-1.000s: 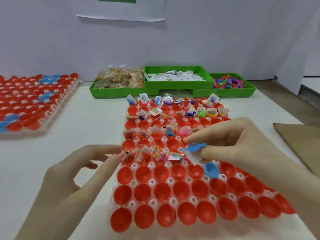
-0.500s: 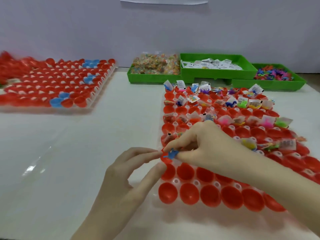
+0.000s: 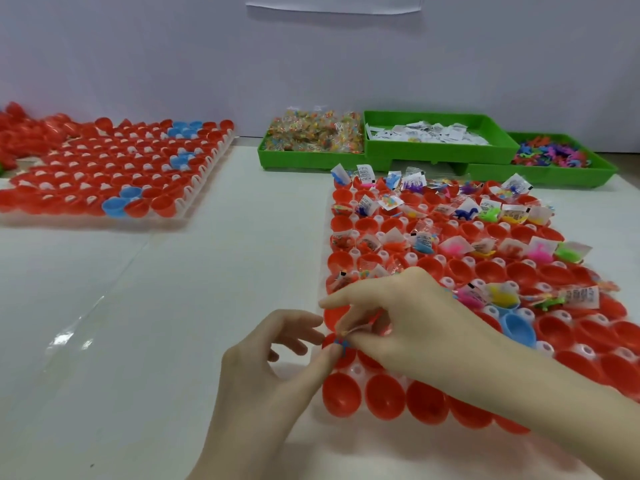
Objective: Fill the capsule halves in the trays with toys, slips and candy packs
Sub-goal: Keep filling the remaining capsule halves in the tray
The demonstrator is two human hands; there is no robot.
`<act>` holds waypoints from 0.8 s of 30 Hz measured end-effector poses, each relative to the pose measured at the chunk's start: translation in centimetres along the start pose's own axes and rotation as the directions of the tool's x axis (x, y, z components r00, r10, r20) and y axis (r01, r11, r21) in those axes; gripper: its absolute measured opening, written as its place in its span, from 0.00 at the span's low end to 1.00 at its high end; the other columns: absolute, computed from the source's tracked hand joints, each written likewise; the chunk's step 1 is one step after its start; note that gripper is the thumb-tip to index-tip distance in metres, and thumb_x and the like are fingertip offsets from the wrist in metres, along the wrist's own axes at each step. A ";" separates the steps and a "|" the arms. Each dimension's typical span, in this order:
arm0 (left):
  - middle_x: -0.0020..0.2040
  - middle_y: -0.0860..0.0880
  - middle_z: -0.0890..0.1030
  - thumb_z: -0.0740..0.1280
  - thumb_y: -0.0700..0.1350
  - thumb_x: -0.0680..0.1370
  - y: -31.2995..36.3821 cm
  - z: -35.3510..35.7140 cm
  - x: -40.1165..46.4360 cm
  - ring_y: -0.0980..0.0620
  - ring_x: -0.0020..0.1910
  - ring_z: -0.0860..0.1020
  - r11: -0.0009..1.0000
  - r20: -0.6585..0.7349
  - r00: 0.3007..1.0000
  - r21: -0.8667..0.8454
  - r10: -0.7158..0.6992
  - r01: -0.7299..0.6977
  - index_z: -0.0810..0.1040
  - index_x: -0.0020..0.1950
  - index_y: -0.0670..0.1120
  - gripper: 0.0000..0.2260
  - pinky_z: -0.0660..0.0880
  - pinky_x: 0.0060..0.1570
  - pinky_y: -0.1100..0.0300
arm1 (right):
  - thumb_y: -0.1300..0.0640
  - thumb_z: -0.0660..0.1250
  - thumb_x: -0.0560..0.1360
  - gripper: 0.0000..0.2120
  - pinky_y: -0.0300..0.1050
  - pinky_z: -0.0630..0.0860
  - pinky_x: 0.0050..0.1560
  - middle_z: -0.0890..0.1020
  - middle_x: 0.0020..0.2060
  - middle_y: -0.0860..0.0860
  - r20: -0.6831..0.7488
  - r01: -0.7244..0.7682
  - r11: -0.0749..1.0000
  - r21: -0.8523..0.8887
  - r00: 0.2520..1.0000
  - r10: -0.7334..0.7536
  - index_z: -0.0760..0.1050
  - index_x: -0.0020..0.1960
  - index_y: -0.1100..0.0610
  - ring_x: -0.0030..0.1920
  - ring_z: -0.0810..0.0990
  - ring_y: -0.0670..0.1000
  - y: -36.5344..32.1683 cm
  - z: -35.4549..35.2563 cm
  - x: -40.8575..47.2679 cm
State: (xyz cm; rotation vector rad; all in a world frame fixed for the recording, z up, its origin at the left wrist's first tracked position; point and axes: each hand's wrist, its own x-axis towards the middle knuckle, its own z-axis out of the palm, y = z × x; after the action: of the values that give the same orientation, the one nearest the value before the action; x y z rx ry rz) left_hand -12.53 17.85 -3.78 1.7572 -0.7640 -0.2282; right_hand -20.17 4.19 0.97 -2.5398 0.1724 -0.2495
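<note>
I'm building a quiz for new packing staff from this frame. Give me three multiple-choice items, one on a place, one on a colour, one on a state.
1. Where do the paper slips sit?
A. the middle green bin
B. the left green bin
C. loose on the table

2. What colour is the single odd capsule half near the right wrist in the near tray?
A. yellow
B. blue
C. green

3. What state is the nearest row of capsule halves in?
A. closed with lids
B. filled with toys
C. empty

Key:
1 A: the white slips lie in the middle green bin, between candy packs and toys.
2 B: the blue capsule half stands among red ones beside the right hand.
3 C: the nearest row shows bare red insides.
</note>
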 end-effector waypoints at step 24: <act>0.40 0.62 0.81 0.67 0.63 0.57 -0.5 -0.1 0.3 0.60 0.37 0.79 0.999 0.020 0.999 -0.003 0.045 -0.044 0.79 0.45 0.66 0.17 0.75 0.36 0.69 | 0.58 0.70 0.69 0.03 0.29 0.73 0.42 0.82 0.34 0.43 -0.041 -0.107 0.987 0.121 0.993 0.113 0.80 0.42 0.51 0.38 0.79 0.39 -0.3 1.1 0.0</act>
State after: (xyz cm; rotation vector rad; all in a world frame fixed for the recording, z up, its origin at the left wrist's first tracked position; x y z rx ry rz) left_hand -12.06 17.82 -4.10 1.7363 -0.8166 -0.2172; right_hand -19.88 4.99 0.21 -2.3989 0.3061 -0.2686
